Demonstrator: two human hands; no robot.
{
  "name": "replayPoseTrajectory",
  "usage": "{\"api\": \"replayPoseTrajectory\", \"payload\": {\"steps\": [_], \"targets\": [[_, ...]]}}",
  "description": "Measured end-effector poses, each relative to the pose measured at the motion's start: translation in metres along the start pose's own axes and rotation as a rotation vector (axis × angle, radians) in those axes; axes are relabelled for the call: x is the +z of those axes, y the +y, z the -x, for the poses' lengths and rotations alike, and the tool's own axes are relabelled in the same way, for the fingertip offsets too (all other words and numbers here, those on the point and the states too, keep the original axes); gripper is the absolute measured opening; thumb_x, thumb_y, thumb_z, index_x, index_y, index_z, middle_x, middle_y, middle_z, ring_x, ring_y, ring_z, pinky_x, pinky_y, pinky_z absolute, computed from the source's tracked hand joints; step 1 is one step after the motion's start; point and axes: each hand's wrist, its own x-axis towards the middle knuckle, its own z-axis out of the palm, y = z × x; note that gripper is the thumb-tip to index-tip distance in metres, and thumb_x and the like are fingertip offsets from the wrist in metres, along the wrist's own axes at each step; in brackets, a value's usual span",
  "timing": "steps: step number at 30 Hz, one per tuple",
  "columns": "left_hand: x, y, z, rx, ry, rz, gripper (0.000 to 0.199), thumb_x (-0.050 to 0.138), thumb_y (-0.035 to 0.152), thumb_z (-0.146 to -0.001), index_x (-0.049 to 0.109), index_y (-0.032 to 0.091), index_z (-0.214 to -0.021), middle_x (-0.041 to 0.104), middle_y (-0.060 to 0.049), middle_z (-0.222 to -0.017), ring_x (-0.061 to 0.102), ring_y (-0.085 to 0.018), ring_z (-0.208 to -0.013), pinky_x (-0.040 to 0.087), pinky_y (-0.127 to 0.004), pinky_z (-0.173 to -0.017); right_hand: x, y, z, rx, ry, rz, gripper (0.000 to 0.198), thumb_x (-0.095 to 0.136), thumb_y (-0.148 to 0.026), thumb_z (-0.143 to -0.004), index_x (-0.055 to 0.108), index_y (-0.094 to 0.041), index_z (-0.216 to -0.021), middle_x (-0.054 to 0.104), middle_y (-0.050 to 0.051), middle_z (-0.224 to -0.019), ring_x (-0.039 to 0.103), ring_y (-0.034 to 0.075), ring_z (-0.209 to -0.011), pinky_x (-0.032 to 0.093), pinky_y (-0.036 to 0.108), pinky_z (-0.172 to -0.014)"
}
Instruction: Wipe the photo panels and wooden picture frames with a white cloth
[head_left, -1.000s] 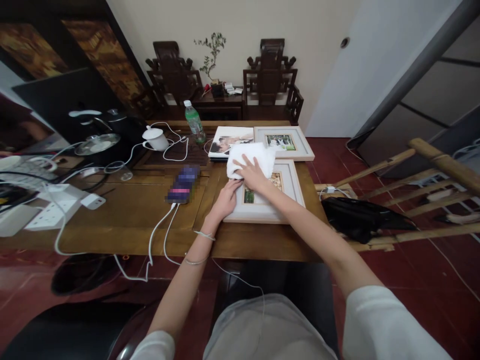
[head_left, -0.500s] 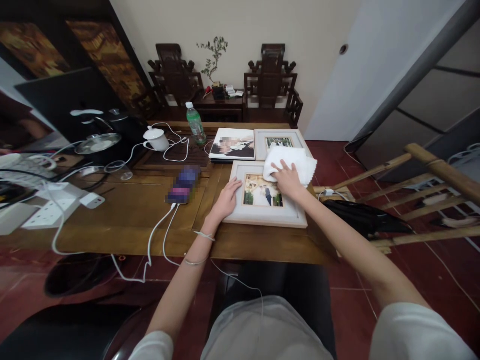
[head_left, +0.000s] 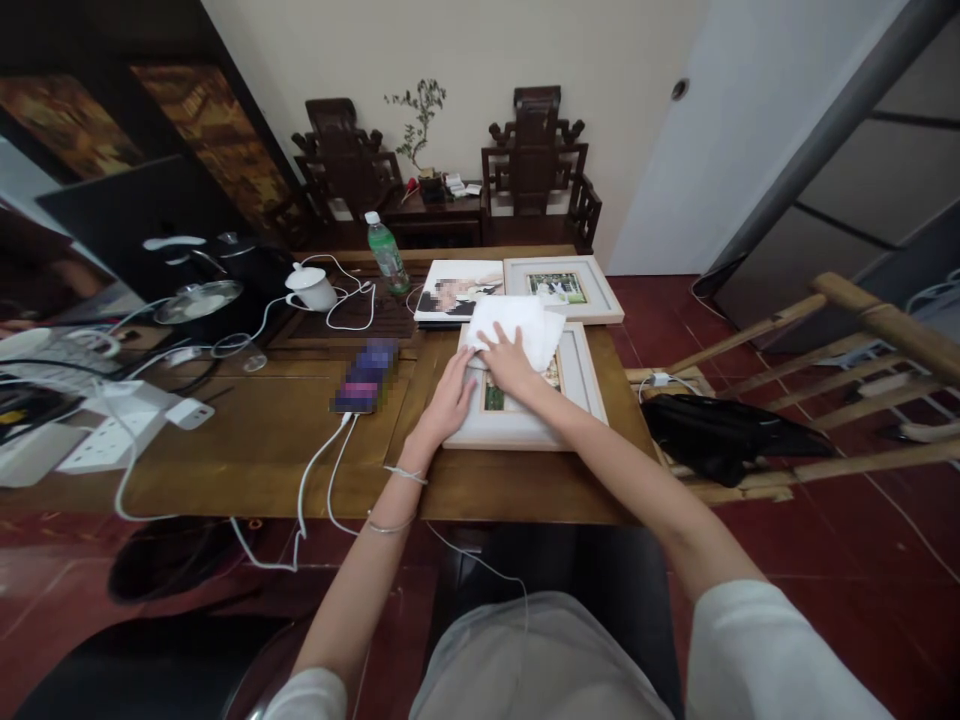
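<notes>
A picture frame (head_left: 589,385) with a pale border lies flat on the table, its photo partly covered. My right hand (head_left: 511,362) presses a white cloth (head_left: 525,320) onto the frame's upper left, fingers spread over the fabric. At the frame's left edge rests my left hand (head_left: 448,400), its fingers stretched out along the rim, close to the right hand's fingertips. Just behind lie a second picture frame (head_left: 606,290) and a white-edged photo panel (head_left: 450,268) on a stack.
On the wooden table (head_left: 247,470), a phone (head_left: 364,380) with charging cables lies to the left. Farther back stand a green-labelled bottle (head_left: 386,255) and a white lidded cup (head_left: 311,290). Power strips (head_left: 112,425) sit far left. A bamboo rack (head_left: 870,315) is at right.
My right hand has slid the white cloth leftward across the frame, from its upper right to its upper left. The left hand has stayed at the left edge.
</notes>
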Motion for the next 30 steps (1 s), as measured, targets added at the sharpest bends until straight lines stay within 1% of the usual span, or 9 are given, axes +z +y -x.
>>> {"api": "replayPoseTrajectory", "payload": {"steps": [4, 8, 11, 15, 20, 23, 25, 27, 30], "targets": [[0.001, 0.003, -0.001, -0.065, 0.003, 0.025, 0.058, 0.028, 0.045, -0.098, 0.022, 0.015, -0.147, 0.023, -0.016, -0.154, 0.021, -0.023, -0.143, 0.017, -0.042, -0.118, -0.007, -0.016, 0.019, -0.055, -0.008, 0.001, 0.039, 0.04, -0.01, -0.088, 0.063, -0.015, -0.12, 0.039, 0.01, -0.149, 0.022, 0.039, -0.138, 0.023, 0.065, -0.105], [0.001, 0.006, -0.002, -0.206, -0.112, 0.094, 0.067, 0.017, 0.056, -0.096, 0.015, 0.014, -0.15, 0.014, -0.014, -0.157, 0.012, -0.023, -0.145, 0.011, -0.045, -0.118, -0.015, -0.026, 0.057, -0.18, -0.099, -0.013, 0.04, 0.041, -0.007, -0.086, 0.065, -0.016, -0.117, 0.039, 0.008, -0.149, 0.023, 0.038, -0.139, 0.023, 0.062, -0.107], [-0.001, 0.005, -0.004, -0.313, -0.186, 0.152, 0.067, 0.012, 0.057, -0.096, 0.013, 0.019, -0.151, 0.009, -0.009, -0.159, 0.006, -0.022, -0.146, 0.006, -0.046, -0.118, -0.021, -0.032, 0.077, -0.261, -0.175, -0.06, 0.043, 0.049, -0.006, -0.081, 0.063, -0.02, -0.12, 0.036, 0.006, -0.151, 0.024, 0.036, -0.139, 0.026, 0.06, -0.107], [-0.006, 0.0, -0.01, -0.355, -0.244, 0.217, 0.063, 0.01, 0.055, -0.097, 0.015, 0.023, -0.151, 0.009, -0.005, -0.159, 0.004, -0.02, -0.145, 0.006, -0.044, -0.118, -0.025, -0.03, 0.073, -0.224, -0.173, -0.173, 0.052, 0.048, 0.0, -0.077, 0.061, -0.022, -0.122, 0.04, 0.006, -0.148, 0.027, 0.031, -0.139, 0.028, 0.055, -0.107], [-0.01, -0.003, -0.012, -0.345, -0.273, 0.236, 0.062, 0.011, 0.054, -0.097, 0.018, 0.023, -0.15, 0.011, -0.003, -0.158, 0.004, -0.02, -0.145, 0.009, -0.043, -0.118, -0.021, -0.024, 0.042, -0.106, -0.084, -0.157, 0.04, 0.048, -0.004, -0.081, 0.064, -0.016, -0.115, 0.044, 0.011, -0.145, 0.029, 0.031, -0.136, 0.028, 0.056, -0.104], [-0.011, -0.001, -0.011, -0.353, -0.275, 0.259, 0.065, 0.009, 0.055, -0.096, 0.015, 0.019, -0.151, 0.008, -0.003, -0.159, 0.003, -0.018, -0.145, 0.006, -0.04, -0.119, -0.02, -0.027, 0.037, -0.103, -0.076, -0.087, 0.034, 0.049, -0.008, -0.083, 0.065, -0.013, -0.111, 0.043, 0.013, -0.145, 0.028, 0.034, -0.136, 0.026, 0.058, -0.104], [-0.011, 0.0, -0.011, -0.367, -0.293, 0.286, 0.066, 0.006, 0.054, -0.096, 0.013, 0.018, -0.151, 0.005, -0.003, -0.159, 0.001, -0.017, -0.145, 0.004, -0.039, -0.118, -0.023, -0.032, 0.044, -0.119, -0.097, -0.054, 0.033, 0.048, -0.009, -0.084, 0.066, -0.014, -0.111, 0.041, 0.012, -0.146, 0.026, 0.036, -0.137, 0.024, 0.059, -0.105], [-0.011, 0.0, -0.011, -0.383, -0.322, 0.299, 0.066, 0.003, 0.053, -0.096, 0.011, 0.017, -0.151, 0.004, -0.002, -0.159, -0.001, -0.017, -0.145, 0.003, -0.039, -0.118, -0.03, -0.04, 0.058, -0.144, -0.158, -0.048, 0.034, 0.049, -0.007, -0.082, 0.066, -0.014, -0.11, 0.042, 0.012, -0.146, 0.026, 0.037, -0.136, 0.023, 0.059, -0.105], [-0.013, 0.0, -0.014, -0.434, -0.379, 0.299, 0.069, 0.003, 0.056, -0.095, 0.01, 0.017, -0.151, 0.0, -0.002, -0.159, -0.007, -0.017, -0.144, 0.005, -0.041, -0.118, -0.043, -0.054, 0.083, -0.206, -0.207, -0.109, 0.03, 0.05, -0.007, -0.08, 0.068, -0.014, -0.102, 0.057, 0.012, -0.131, 0.038, 0.035, -0.129, 0.027, 0.055, -0.103]]}}
